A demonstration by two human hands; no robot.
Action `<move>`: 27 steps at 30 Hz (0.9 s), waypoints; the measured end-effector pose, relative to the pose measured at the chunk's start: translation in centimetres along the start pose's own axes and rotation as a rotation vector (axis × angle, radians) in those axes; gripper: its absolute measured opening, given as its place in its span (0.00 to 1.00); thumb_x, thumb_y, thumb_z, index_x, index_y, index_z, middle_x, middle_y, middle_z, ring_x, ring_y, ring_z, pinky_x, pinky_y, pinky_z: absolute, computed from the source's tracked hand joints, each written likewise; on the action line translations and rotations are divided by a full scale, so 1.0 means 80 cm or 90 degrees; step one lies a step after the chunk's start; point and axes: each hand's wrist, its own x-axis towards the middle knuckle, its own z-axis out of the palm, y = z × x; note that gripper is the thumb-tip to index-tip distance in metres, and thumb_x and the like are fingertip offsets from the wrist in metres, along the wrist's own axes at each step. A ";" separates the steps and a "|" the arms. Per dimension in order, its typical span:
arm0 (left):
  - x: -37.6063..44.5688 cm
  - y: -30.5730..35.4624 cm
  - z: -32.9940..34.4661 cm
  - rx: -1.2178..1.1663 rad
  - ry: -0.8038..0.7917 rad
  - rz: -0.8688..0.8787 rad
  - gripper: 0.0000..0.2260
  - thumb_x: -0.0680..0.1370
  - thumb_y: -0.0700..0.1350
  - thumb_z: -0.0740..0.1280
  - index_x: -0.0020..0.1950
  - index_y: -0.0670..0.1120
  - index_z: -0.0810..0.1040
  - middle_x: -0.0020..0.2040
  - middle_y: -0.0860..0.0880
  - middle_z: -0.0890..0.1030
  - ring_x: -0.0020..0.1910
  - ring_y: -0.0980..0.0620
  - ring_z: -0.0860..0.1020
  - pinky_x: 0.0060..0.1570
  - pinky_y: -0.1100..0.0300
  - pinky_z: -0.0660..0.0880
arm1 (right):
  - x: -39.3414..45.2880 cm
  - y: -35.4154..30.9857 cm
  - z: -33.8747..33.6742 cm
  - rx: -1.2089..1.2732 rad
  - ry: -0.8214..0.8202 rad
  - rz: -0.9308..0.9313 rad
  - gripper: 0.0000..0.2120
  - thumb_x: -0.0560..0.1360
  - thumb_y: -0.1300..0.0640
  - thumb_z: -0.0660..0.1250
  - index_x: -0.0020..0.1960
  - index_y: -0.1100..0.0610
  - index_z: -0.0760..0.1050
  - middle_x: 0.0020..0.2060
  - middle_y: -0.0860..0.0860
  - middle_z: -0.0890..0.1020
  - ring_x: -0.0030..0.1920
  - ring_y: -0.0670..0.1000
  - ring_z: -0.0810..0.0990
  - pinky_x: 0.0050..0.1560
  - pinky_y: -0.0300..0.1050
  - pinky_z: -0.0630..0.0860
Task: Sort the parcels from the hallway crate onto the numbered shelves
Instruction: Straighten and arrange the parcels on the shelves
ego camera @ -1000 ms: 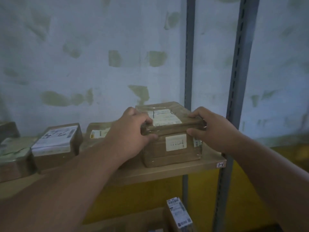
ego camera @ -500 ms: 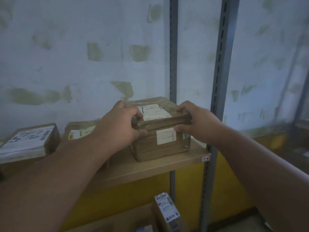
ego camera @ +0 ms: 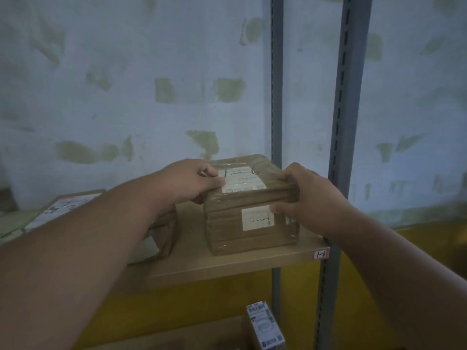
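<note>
A taped brown cardboard parcel [ego camera: 242, 228] with white labels on its top and front stands on the wooden shelf [ego camera: 227, 266], at the right end. A small tag [ego camera: 321, 254] on the shelf edge reads 1-6. My left hand [ego camera: 187, 180] grips the parcel's upper left edge, thumb on the top label. My right hand [ego camera: 308, 198] grips the upper right corner, thumb on the front face. The parcel's bottom rests on the shelf board.
Two other parcels [ego camera: 63, 208] lie on the same shelf to the left, partly hidden by my left forearm. A labelled box [ego camera: 265, 324] stands on the lower shelf. Grey slotted uprights [ego camera: 346, 122] frame the shelf's right end, with a patched wall behind.
The view has shifted a little between frames. My hands stay on the parcel in nearly the same grip, and the parcel stays at the shelf's right end.
</note>
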 end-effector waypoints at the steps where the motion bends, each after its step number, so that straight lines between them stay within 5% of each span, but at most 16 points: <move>1: 0.000 -0.001 0.002 -0.001 0.003 0.003 0.06 0.77 0.54 0.71 0.52 0.55 0.81 0.50 0.54 0.83 0.45 0.53 0.85 0.49 0.60 0.80 | -0.001 0.001 -0.001 -0.003 0.000 0.002 0.23 0.70 0.47 0.77 0.59 0.43 0.69 0.51 0.41 0.76 0.45 0.39 0.74 0.38 0.33 0.67; 7: -0.004 -0.012 0.006 -0.093 0.008 0.003 0.16 0.76 0.54 0.73 0.62 0.51 0.81 0.54 0.51 0.84 0.50 0.51 0.85 0.57 0.52 0.81 | -0.003 0.000 -0.004 -0.018 -0.003 -0.002 0.24 0.71 0.48 0.76 0.61 0.44 0.69 0.53 0.44 0.76 0.47 0.41 0.74 0.39 0.33 0.67; 13: -0.006 -0.015 0.007 -0.130 0.018 -0.003 0.16 0.75 0.53 0.74 0.62 0.51 0.81 0.55 0.51 0.84 0.51 0.50 0.85 0.58 0.50 0.81 | -0.006 -0.003 -0.001 -0.037 -0.004 0.000 0.23 0.72 0.47 0.75 0.62 0.45 0.68 0.55 0.45 0.76 0.49 0.44 0.76 0.39 0.35 0.68; 18: -0.015 -0.016 0.007 -0.139 0.020 0.011 0.09 0.76 0.54 0.73 0.56 0.55 0.83 0.52 0.51 0.86 0.50 0.49 0.85 0.57 0.45 0.80 | -0.009 -0.011 -0.005 -0.096 -0.012 -0.015 0.26 0.73 0.46 0.74 0.67 0.47 0.68 0.59 0.47 0.74 0.59 0.49 0.73 0.56 0.44 0.72; 22: -0.038 -0.010 0.001 0.004 0.076 0.054 0.09 0.79 0.57 0.68 0.58 0.57 0.79 0.53 0.57 0.81 0.46 0.56 0.82 0.48 0.57 0.78 | -0.014 -0.024 -0.017 -0.121 0.014 -0.043 0.28 0.74 0.43 0.72 0.70 0.47 0.68 0.66 0.47 0.72 0.66 0.50 0.68 0.66 0.48 0.68; 27: -0.072 -0.023 -0.023 0.156 0.124 0.072 0.10 0.79 0.54 0.68 0.59 0.60 0.77 0.55 0.61 0.79 0.48 0.62 0.79 0.45 0.59 0.74 | -0.019 -0.050 -0.012 -0.092 0.045 -0.106 0.26 0.74 0.42 0.71 0.69 0.46 0.69 0.65 0.45 0.72 0.65 0.47 0.67 0.58 0.39 0.63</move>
